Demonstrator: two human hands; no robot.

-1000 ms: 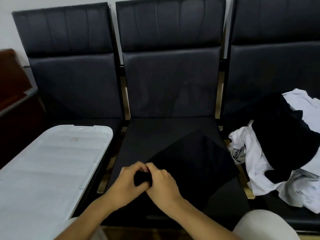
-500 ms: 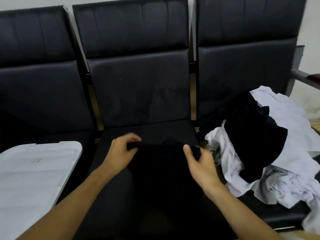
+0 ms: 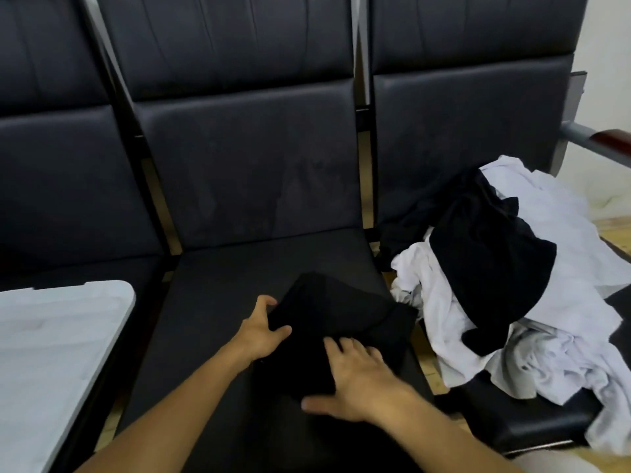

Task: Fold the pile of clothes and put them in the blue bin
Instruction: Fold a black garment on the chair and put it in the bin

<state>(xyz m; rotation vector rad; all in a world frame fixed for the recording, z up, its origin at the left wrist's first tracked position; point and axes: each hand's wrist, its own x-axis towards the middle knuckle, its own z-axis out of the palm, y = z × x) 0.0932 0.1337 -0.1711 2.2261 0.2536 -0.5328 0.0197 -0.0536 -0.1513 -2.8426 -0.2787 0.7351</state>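
Fingers (image 3: 273, 303) of the left hand (image 3: 261, 331) curl around the black garment's (image 3: 345, 319) left edge, apparently pinching it. Right hand (image 3: 362, 380) presses flat, fingers straight, on the garment, which lies on the middle seat (image 3: 211, 295) beside the clothes pile (image 3: 512, 285).

head view | looks forward-down | close over middle seat (image 3: 273, 268)

black garment (image 3: 345, 315) part-folded on mid seat; b/w pile (image 3: 512, 285) right.
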